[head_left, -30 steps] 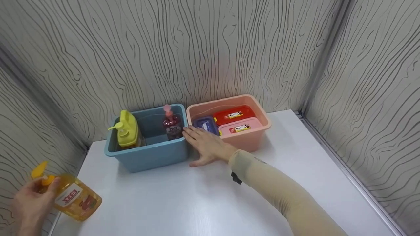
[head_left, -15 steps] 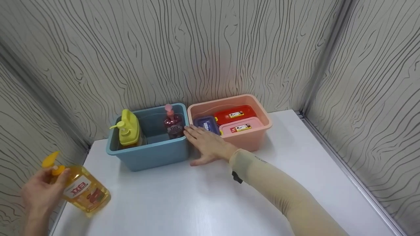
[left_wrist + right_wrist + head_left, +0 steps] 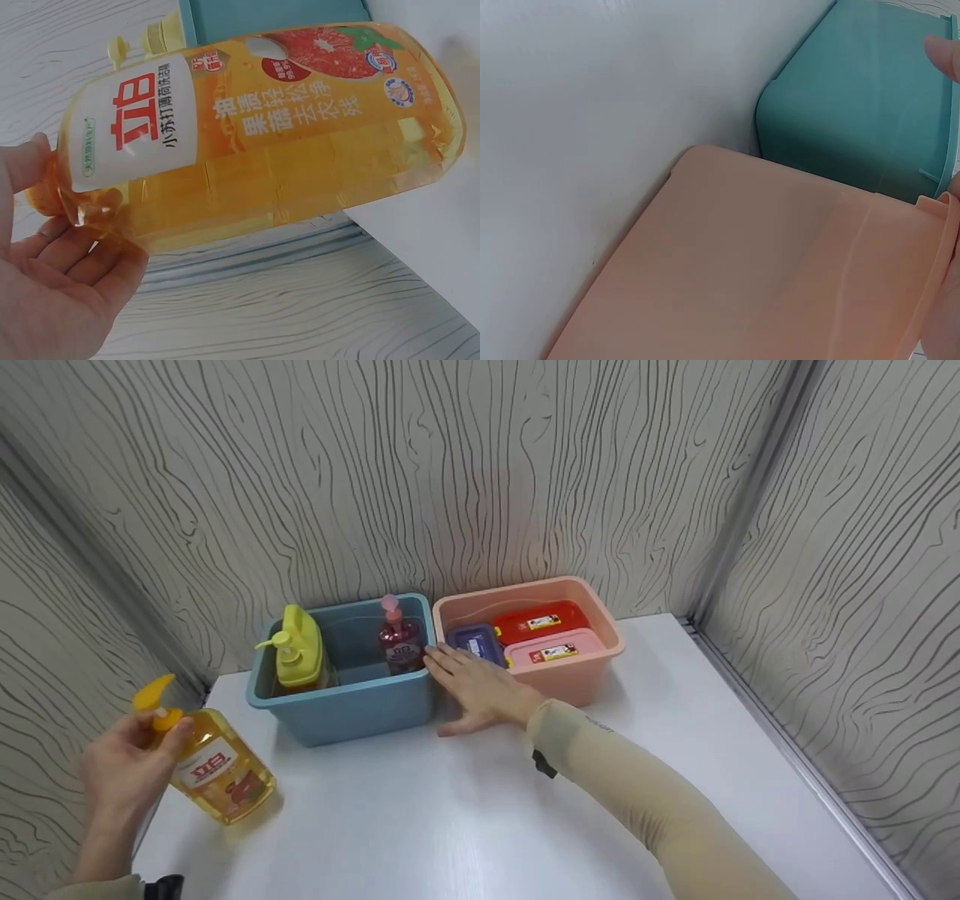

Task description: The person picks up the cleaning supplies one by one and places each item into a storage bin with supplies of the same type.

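My left hand [image 3: 131, 761] grips an orange-yellow dish soap bottle [image 3: 225, 769] by its neck, just under the yellow pump head. The bottle leans, its base toward the right, over the left part of the table; its label fills much of the left wrist view. My right hand [image 3: 484, 686] lies with straight fingers over the adjoining rims of a blue bin [image 3: 352, 716] and a pink bin [image 3: 577, 682]. Inside the blue bin stand a yellow pump bottle [image 3: 300, 649] and a dark red pump bottle [image 3: 401, 645] with a pink top.
Lidded boxes lie in the pink bin: a purple one [image 3: 480, 645], a red one [image 3: 544, 620] and a pink one [image 3: 559, 649]. Both bins stand side by side against the back wall [image 3: 480, 472] on a white table [image 3: 420, 825]. Panels also rise at left and right.
My left hand has carried the dish soap bottle to the right and farther back, closer to the blue bin. My right hand stays on the bin rims.
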### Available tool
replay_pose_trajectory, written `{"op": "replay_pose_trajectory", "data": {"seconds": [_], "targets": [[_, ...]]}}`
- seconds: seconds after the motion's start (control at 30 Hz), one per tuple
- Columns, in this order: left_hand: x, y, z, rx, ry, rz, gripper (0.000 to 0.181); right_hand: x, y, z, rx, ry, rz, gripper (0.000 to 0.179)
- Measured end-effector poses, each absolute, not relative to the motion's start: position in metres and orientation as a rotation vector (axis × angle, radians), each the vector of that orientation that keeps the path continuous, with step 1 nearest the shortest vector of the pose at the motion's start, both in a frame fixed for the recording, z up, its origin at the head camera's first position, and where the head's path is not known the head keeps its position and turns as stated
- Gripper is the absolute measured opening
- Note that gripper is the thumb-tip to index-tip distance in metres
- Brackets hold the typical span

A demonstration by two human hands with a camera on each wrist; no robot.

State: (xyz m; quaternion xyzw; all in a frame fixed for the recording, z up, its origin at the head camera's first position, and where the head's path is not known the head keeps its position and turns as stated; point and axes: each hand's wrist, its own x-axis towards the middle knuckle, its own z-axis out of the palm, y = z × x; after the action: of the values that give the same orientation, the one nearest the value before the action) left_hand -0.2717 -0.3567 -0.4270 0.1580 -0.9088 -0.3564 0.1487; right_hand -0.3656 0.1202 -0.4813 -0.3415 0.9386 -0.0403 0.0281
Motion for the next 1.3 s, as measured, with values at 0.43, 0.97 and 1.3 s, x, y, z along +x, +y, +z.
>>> {"op": "replay_pose_trajectory", "data": {"seconds": [0.43,0.97,1.3], "targets": [[-0.276,-0.328,-0.42,0.26,-2.581,-1.099,0.051,-0.369,0.12,-0.482,-1.059,2.909,-0.106,0.118],[-0.283,-0.296,-0.399,0.134,-2.584,-1.122,0.05,-0.37,0.119,-0.483,-1.076,2.908,-0.122,0.116],[-0.288,-0.28,-0.38,-0.07,-2.504,-1.055,0.045,-0.372,0.12,-0.483,-1.081,2.897,-0.144,0.113]]}}
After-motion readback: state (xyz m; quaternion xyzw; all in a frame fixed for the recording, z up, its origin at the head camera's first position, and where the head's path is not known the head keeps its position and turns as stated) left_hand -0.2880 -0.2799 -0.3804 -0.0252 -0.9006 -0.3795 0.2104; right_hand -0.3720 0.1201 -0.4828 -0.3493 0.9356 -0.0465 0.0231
